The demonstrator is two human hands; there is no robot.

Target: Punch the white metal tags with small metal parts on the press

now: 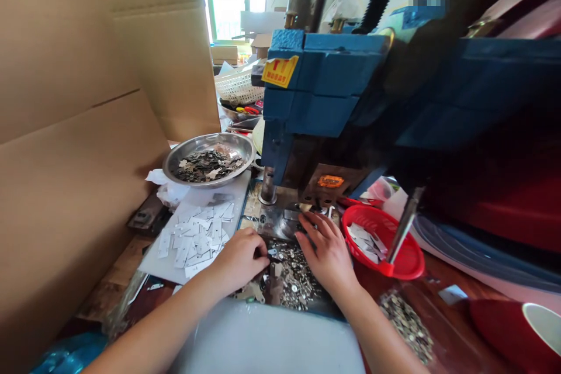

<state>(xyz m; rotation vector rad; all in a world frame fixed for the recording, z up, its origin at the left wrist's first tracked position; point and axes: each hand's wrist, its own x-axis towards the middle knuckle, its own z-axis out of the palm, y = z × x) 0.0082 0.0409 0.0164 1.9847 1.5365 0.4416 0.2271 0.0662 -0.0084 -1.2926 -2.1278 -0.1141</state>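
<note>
My left hand (246, 254) is curled, thumb and fingers close together, just above the front edge of the press bed. What it pinches, if anything, I cannot make out. My right hand (328, 248) lies with fingers stretched toward the metal die (274, 219), its fingertips beside a small flat plate (293, 214) there. Over the die stands the blue press (324, 111). Small round metal bits and scrap pieces (298, 280) cover the bed between my hands. To the left, flat white metal plates (201, 236) are heaped on a white board (155, 260).
A steel bowl (175, 178) of metal pieces sits behind the plates, beside tall cardboard (87, 70). At right, a red basket (407, 269) holds more white plates, near a pile of small metal bits (405, 327). A press guide post (405, 222) slants above the basket.
</note>
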